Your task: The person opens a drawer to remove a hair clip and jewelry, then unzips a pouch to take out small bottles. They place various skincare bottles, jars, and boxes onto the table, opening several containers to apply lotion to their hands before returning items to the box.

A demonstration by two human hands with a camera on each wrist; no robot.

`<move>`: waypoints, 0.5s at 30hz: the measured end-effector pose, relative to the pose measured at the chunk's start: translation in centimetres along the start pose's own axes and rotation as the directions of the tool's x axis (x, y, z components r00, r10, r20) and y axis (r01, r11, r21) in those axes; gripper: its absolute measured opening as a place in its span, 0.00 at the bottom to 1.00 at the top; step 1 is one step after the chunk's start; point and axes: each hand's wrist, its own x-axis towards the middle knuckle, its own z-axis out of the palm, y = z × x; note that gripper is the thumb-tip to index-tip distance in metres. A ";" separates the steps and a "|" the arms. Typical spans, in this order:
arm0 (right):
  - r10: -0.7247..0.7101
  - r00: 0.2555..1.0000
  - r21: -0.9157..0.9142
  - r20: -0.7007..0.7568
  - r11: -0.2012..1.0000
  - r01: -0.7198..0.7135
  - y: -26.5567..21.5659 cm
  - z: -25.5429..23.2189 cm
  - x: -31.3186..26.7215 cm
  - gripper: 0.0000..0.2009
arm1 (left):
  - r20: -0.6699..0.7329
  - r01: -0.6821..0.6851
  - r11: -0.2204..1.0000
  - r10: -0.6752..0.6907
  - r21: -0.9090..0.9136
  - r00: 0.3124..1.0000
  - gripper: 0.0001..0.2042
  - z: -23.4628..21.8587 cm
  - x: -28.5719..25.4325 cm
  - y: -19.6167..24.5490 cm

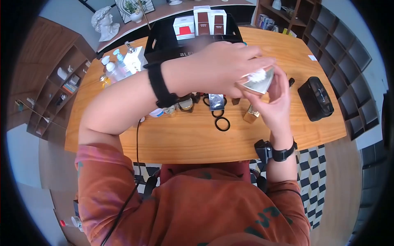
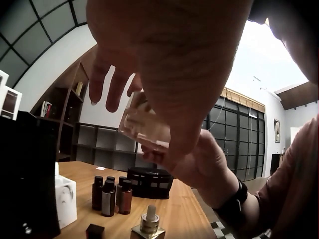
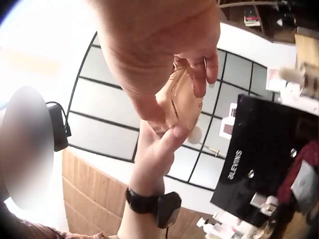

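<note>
Both hands hold a shiny, gold-toned faceted box [image 1: 262, 85] up over the right side of the table. My left hand [image 1: 217, 65] reaches across from the left and grips its upper side, with thumb and fingers on it in the left wrist view. From the right, my right hand [image 1: 280, 96] has its fingers round the far edge and its thumb beneath. The box looks translucent pinkish gold in the right wrist view, partly covered by fingers. Below the hands a gold bottle [image 1: 251, 115] stands on the table; a gold dropper bottle [image 2: 149, 223] shows in the left wrist view.
A black bin [image 1: 164, 56] with several white boxes [image 1: 202, 23] stands at the back. Pump bottles [image 1: 115, 71] crowd the left. A black pouch [image 1: 315, 99] lies at right, brown bottles [image 2: 108, 199] near it. Black rings [image 1: 223, 124] and a sachet [image 1: 216, 101] lie mid-table.
</note>
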 end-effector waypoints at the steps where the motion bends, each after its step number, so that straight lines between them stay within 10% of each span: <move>1: 0.035 0.999 0.065 0.028 0.997 -0.037 -0.2 1.0 0.4 0.42 | 0.076 0.080 0.996 -0.077 -0.042 0.994 0.40 -0.7 -0.6 -0.1; 7: -0.075 0.995 0.326 0.069 0.944 0.049 -0.4 6.6 1.7 0.53 | -0.074 0.182 0.976 -0.174 0.118 0.982 0.36 -3.9 -5.2 -2.8; 15: -0.170 0.985 0.060 -0.025 0.983 0.171 3.4 7.5 -0.5 0.38 | 0.027 0.578 0.793 -0.593 0.190 0.805 0.37 -5.6 -11.0 -14.2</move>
